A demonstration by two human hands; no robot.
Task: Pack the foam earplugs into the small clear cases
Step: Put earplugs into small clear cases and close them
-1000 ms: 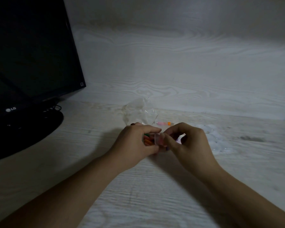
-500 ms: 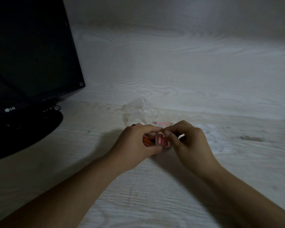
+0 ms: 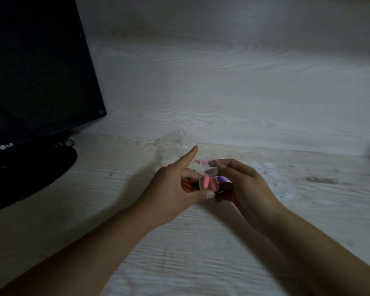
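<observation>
A small clear case (image 3: 208,183) with pink foam earplugs inside sits between my two hands, its lid (image 3: 211,171) raised. My left hand (image 3: 175,186) holds the case from below with the thumb at its front edge, and its index finger points straight out away from me. Several orange earplugs (image 3: 186,186) lie in that same palm. My right hand (image 3: 241,182) pinches the case's right side, fingertips near the lid. A purple earplug (image 3: 222,179) shows against the right palm. One pink earplug (image 3: 203,161) lies on the table behind the hands.
A crumpled clear plastic bag (image 3: 175,146) lies just behind my left hand. A heap of clear cases (image 3: 271,178) sits to the right of my right hand. A black monitor (image 3: 36,82) on its stand fills the left side. A wooden wall closes the back.
The case lid has swung up and the pink earplugs now show inside. My left index finger has straightened outward, and both hands have shifted slightly.
</observation>
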